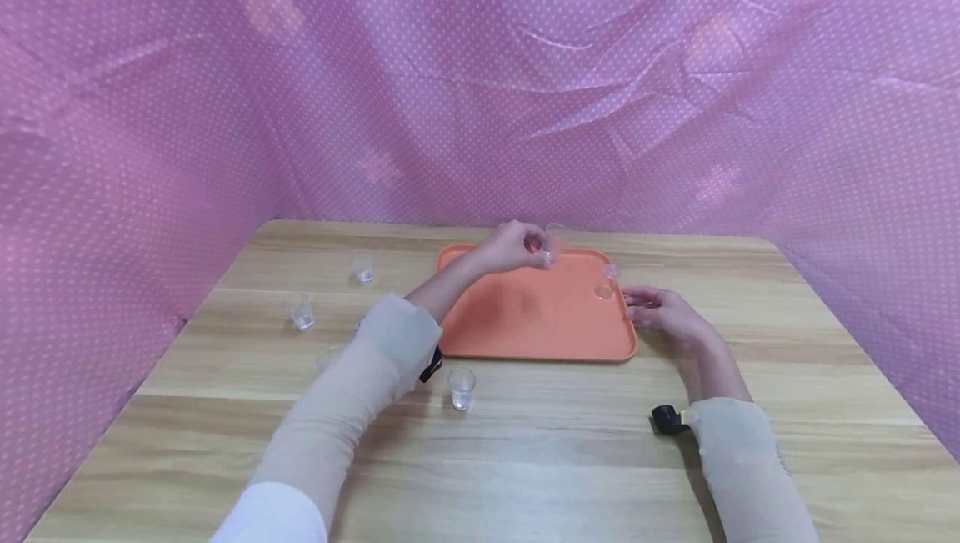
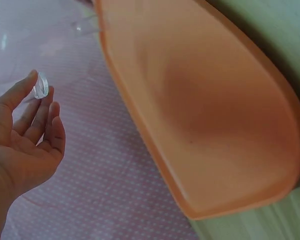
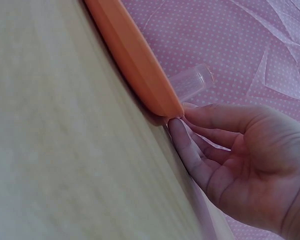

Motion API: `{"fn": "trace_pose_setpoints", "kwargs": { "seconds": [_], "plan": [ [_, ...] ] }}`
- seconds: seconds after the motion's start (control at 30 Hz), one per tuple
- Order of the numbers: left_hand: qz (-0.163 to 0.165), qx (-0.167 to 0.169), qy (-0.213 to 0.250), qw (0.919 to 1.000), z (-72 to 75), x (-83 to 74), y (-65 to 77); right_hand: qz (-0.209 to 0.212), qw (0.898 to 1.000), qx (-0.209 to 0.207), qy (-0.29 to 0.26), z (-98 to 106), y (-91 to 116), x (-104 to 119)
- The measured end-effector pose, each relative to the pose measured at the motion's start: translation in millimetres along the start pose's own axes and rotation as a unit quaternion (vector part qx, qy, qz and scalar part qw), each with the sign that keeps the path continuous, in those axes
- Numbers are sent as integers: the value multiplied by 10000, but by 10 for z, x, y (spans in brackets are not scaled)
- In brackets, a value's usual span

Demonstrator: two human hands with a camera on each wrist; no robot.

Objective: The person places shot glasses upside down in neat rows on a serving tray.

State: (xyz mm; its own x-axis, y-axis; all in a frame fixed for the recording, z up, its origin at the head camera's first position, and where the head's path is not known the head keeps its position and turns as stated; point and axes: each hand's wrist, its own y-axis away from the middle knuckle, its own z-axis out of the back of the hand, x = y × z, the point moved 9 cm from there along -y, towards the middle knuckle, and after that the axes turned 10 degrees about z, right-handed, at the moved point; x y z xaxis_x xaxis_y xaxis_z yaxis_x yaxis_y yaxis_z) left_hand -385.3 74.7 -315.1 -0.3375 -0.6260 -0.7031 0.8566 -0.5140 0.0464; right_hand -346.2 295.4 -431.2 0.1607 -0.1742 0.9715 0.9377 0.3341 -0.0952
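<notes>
In the head view my left hand [image 1: 517, 245] is over the far edge of the orange tray [image 1: 540, 322]. It pinches a small clear shot glass [image 2: 41, 85] between thumb and fingertips, with the thick base showing in the left wrist view. My right hand [image 1: 670, 314] is at the tray's right side, and its thumb and a finger pinch the rim [image 3: 162, 102] in the right wrist view. Just inside that rim a second shot glass [image 3: 192, 82] stands mouth down, its thick base uppermost.
Left of the tray, shot glasses [image 1: 363, 268] [image 1: 302, 313] stand on the wooden table [image 1: 555, 460]. Another glass [image 1: 327, 357] is partly covered by my left forearm. One more glass [image 1: 461, 390] stands before the tray's front edge. A pink dotted curtain [image 1: 480, 109] hangs behind and around.
</notes>
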Motion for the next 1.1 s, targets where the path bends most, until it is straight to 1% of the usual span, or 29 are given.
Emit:
{"fn": "trace_pose_setpoints", "kwargs": {
  "seconds": [0.07,0.17,0.33,0.43,0.63,0.73,0.87,0.97,1.1],
  "plan": [
    [36,39,-19,10000,-37,54,-64,-2,10000,-15,-3,6,-1,-2],
    [33,74,-216,9997,-96,100,-159,60,10000,33,-18,3,-2,3],
    [10,25,-698,9976,-149,110,-282,135,9998,139,-57,-26,-9,8],
    [76,43,-761,9971,-161,95,-349,113,9998,131,-51,-24,-13,4],
    [199,56,-481,9986,-151,13,-473,-37,10000,45,-51,14,-11,-21],
    [235,50,-334,9992,-148,-53,-484,-67,9999,30,-68,18,-2,-13],
    [238,-45,-139,9996,-151,-104,-475,-8,10000,30,-71,16,-4,1],
    [242,-93,16,9997,-168,-93,-457,53,10000,59,-42,6,-12,10],
    [270,-141,358,9989,-186,-26,-452,23,10000,70,-31,-5,-17,9]
  ]
}}
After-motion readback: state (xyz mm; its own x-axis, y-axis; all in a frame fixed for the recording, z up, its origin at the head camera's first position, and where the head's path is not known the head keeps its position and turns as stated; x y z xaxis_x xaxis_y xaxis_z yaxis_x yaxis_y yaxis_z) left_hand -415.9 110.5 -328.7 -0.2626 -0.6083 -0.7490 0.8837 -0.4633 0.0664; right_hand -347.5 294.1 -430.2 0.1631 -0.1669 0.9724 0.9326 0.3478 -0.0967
